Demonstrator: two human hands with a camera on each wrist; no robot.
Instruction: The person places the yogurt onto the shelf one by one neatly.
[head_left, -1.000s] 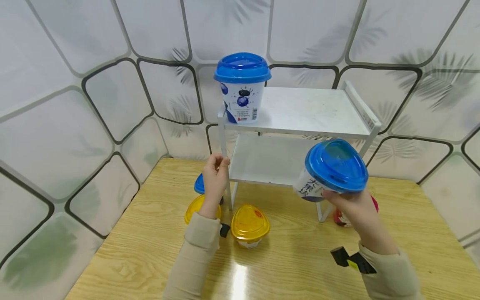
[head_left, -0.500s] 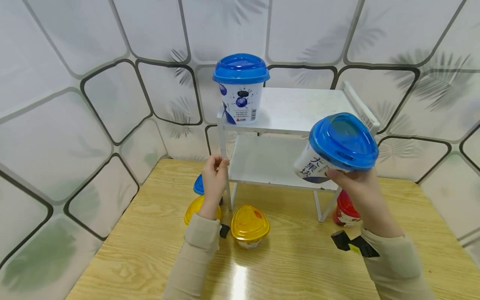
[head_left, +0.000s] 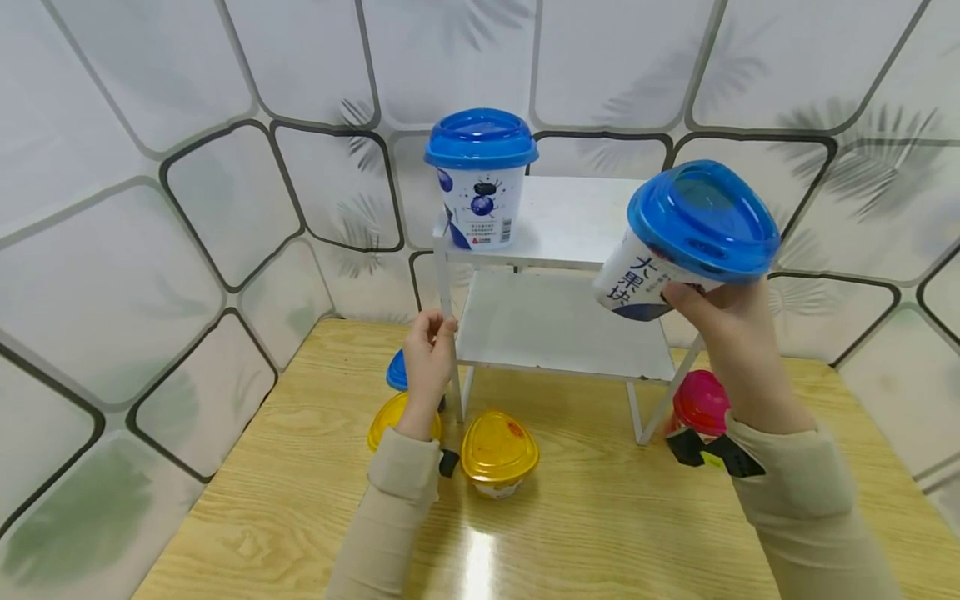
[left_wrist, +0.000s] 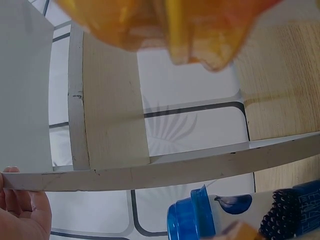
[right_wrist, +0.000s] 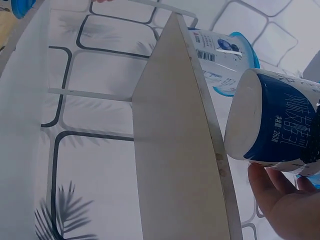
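Observation:
My right hand point(head_left: 738, 342) holds a white yogurt cup point(head_left: 637, 279) with a blue lid, tilted, in front of the right part of the white two-tier shelf point(head_left: 566, 321). In the right wrist view, the cup's base point(right_wrist: 245, 117) is near the upper board's edge, and fingers point(right_wrist: 265, 190) lie along its side. On the left, my left hand point(head_left: 430, 358) grips the shelf's left front post; its fingers point(left_wrist: 25, 200) curl round that post in the left wrist view. Another blue-lidded yogurt cup point(head_left: 483, 187) stands upright at the left end of the top board.
Below the shelf's front edge is a yellow-lidded cup point(head_left: 498, 446). Partly behind my left arm are another yellow-lidded cup point(head_left: 386, 417) and a blue lid point(head_left: 397, 371). A red-lidded cup point(head_left: 701, 400) stands by the right leg. A patterned wall backs the wooden table point(head_left: 300, 467).
My right hand has raised the blue-lidded yogurt cup from lower-board height to about top-board height, drifting slightly right. My left hand stays on the post.

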